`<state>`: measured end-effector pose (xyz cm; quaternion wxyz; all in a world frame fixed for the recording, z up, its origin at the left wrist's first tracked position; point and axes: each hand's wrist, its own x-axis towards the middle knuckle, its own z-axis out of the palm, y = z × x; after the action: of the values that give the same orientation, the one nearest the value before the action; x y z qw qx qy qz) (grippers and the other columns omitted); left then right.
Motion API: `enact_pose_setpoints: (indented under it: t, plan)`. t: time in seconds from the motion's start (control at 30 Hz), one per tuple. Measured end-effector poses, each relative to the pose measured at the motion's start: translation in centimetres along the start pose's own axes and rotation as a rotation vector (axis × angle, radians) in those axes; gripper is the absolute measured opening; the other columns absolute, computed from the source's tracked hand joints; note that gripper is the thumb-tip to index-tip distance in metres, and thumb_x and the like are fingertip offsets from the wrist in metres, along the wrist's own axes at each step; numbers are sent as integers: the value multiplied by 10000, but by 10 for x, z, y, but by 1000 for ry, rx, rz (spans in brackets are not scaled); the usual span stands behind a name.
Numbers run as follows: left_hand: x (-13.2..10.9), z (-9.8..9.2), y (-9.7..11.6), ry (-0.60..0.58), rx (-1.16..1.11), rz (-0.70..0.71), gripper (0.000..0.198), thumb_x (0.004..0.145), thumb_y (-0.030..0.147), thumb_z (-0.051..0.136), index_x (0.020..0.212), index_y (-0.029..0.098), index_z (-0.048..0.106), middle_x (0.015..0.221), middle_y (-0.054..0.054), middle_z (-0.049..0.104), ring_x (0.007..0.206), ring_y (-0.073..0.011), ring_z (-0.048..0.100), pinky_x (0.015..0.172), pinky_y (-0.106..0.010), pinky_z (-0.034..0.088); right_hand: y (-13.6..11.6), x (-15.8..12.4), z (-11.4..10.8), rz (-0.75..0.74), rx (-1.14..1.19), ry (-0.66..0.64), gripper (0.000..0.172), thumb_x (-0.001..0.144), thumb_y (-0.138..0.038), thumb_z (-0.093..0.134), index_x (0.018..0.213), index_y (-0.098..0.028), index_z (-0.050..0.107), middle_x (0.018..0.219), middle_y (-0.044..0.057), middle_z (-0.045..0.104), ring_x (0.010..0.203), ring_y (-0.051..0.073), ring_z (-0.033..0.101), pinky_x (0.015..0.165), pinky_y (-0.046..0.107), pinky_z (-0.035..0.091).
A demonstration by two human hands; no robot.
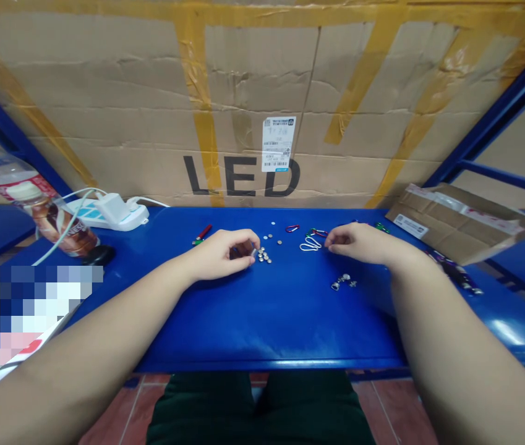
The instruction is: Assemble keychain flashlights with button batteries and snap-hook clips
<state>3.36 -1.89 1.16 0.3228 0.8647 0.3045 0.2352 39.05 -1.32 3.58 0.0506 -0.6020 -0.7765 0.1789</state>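
our left hand (225, 252) curls over the blue tabletop (262, 321), fingertips narrow on a small silvery piece (253, 252), right beside the little round discs (262, 254), nearer the back edge than the front! our right hand (357, 242) is just beside the silver carabiners (310, 246), fingertips close together; whether they grip anything, we cannot tell.

Blue table (243, 334), front: broad open stretch lying nearer wearer than both hands
Centre: open lane running between metal discs (265, 255), beside left hand (227, 250), and silver loops (311, 249), near right hand (359, 242)
Small metal pieces (335, 285): obstructing low approach before right hand
Rear: large carton (141, 123) blocking passage
Left: power strip (136, 217), bottle (60, 222) crowding side
Right: smaller box (452, 216) closing far corner
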Motion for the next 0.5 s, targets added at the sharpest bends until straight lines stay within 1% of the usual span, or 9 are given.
enact_pose_setpoints:
  t: [0.07, 0.13, 0.17, 0.23, 0.3, 0.4, 0.5]
  plan:
    - [0, -1, 1, 1, 9, -2, 179, 917, 293, 664, 1076, 218, 627, 958, -28, 724, 865, -178, 704, 774, -304, 571, -2, -8, -4, 13, 84, -131, 211, 797, -362, 660, 921, -224, 761, 846, 29, 744, 747, 189, 670, 674, 299, 516]
    - [0, -1, 2, -2, 9, -10, 172, 911, 293, 661, 1059, 214, 625, 923, -20, 719, 825, -174, 701, 752, -301, 568, -2, -18, -8, 58, 186, -257, 282, 742, -419, 710, 941, -223, 751, 809, 22, 724, 704, 179, 653, 599, 277, 514]
    - [0, -1, 3, -5, 7, -17, 171, 908, 293, 659, 1054, 213, 624, 909, -17, 716, 805, -171, 699, 740, -300, 566, -2, -22, -10, 86, 226, -290, 332, 711, -442, 738, 958, -221, 745, 799, 21, 717, 691, 176, 648, 569, 267, 511]
    - [0, -1, 4, -8, 7, -29, 175, 903, 293, 657, 1054, 212, 622, 885, -11, 710, 775, -167, 694, 719, -296, 561, -2, -29, -11, 131, 263, -293, 414, 645, -462, 793, 974, -217, 737, 795, 21, 715, 681, 169, 645, 533, 250, 507]
    - [0, -2, 5, -10, 12, -37, 178, 902, 295, 655, 1056, 213, 618, 871, -7, 705, 761, -164, 689, 705, -292, 557, -1, -33, -11, 155, 266, -283, 433, 602, -456, 825, 952, -217, 736, 773, 19, 713, 660, 162, 642, 510, 238, 499]
    - [-1, -3, 5, -9, 20, -41, 181, 903, 297, 656, 1057, 215, 608, 877, -9, 704, 774, -165, 692, 704, -290, 557, 1, -33, -8, 152, 261, -284, 374, 588, -414, 835, 898, -229, 740, 715, 12, 714, 611, 159, 639, 485, 239, 492]
    - [-1, -2, 3, -2, 9, -44, 185, 906, 299, 661, 1056, 213, 596, 879, -13, 701, 777, -166, 694, 703, -292, 560, 2, -28, -2, 106, 221, -275, 264, 618, -356, 813, 849, -242, 753, 650, 1, 711, 537, 157, 616, 459, 252, 479]
